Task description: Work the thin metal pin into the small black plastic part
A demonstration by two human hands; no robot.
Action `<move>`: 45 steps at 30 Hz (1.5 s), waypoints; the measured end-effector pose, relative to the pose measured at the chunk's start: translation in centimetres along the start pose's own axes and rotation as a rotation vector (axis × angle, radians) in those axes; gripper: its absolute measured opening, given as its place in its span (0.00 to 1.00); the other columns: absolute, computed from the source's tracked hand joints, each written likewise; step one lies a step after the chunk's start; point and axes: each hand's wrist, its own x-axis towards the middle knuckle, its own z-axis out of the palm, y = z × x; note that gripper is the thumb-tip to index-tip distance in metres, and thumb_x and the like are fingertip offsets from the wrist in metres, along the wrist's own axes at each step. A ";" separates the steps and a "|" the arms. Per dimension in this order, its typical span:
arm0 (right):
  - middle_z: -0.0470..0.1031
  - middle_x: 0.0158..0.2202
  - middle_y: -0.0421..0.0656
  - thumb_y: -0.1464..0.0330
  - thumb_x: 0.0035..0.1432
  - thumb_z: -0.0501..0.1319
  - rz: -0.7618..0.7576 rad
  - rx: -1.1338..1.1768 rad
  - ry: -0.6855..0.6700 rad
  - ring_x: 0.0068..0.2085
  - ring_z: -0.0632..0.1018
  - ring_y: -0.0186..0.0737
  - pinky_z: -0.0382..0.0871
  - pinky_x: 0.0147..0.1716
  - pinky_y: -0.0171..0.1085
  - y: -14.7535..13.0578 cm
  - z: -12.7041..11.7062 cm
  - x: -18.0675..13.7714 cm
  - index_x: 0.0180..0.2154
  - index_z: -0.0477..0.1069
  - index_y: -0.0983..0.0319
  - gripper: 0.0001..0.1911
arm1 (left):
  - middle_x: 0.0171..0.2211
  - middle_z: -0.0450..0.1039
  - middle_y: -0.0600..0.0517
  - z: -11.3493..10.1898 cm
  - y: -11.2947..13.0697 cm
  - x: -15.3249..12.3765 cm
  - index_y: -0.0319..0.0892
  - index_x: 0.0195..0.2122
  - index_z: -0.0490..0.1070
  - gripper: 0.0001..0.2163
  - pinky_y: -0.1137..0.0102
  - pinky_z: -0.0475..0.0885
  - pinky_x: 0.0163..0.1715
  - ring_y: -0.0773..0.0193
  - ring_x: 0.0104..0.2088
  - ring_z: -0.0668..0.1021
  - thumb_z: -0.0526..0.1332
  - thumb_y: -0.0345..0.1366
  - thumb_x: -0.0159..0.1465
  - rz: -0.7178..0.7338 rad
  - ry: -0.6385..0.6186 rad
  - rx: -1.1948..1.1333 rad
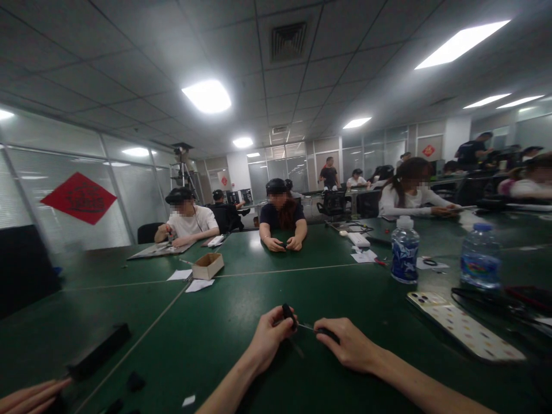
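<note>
Just above the green table, my left hand [269, 336] pinches a small black part [290, 316] between thumb and fingers. What kind of part it is, I cannot make out. My right hand [345, 340] is wrapped round the black handle of a screwdriver [328, 334]. Its thin metal shaft points left, and the tip reaches the black part or lies right beside it; contact is too small to tell. Both hands are close together near the middle of the view.
On the right lie a phone in a dotted case [466, 328], two bottles [404, 253] and dark cables. An open cardboard box [207, 267] stands ahead left. A co-worker's hand [34, 397] is at lower left, by a long black object [100, 351]. Several people sit around.
</note>
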 end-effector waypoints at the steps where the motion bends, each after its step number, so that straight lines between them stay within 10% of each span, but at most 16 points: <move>1: 0.75 0.36 0.43 0.66 0.62 0.50 0.004 0.004 -0.004 0.37 0.75 0.39 0.67 0.39 0.37 -0.1 -0.1 0.0 0.42 0.70 0.61 0.12 | 0.37 0.72 0.47 0.0 0.0 0.0 0.39 0.40 0.72 0.15 0.65 0.68 0.42 0.61 0.38 0.74 0.67 0.37 0.52 -0.006 0.004 -0.006; 13: 0.73 0.35 0.43 0.64 0.65 0.46 -0.005 0.100 0.149 0.34 0.74 0.37 0.67 0.35 0.36 0.9 0.7 0.1 0.41 0.66 0.61 0.12 | 0.36 0.73 0.46 0.6 0.7 -0.5 0.37 0.38 0.74 0.14 0.67 0.67 0.39 0.59 0.37 0.74 0.67 0.38 0.52 -0.012 -0.182 0.124; 45: 0.74 0.31 0.43 0.65 0.62 0.48 0.070 -0.025 0.078 0.30 0.74 0.37 0.66 0.31 0.34 -0.3 0.4 0.2 0.39 0.70 0.63 0.14 | 0.37 0.70 0.48 -0.6 -1.4 0.7 0.39 0.39 0.69 0.13 0.67 0.69 0.40 0.62 0.39 0.74 0.65 0.39 0.55 0.020 0.019 -0.101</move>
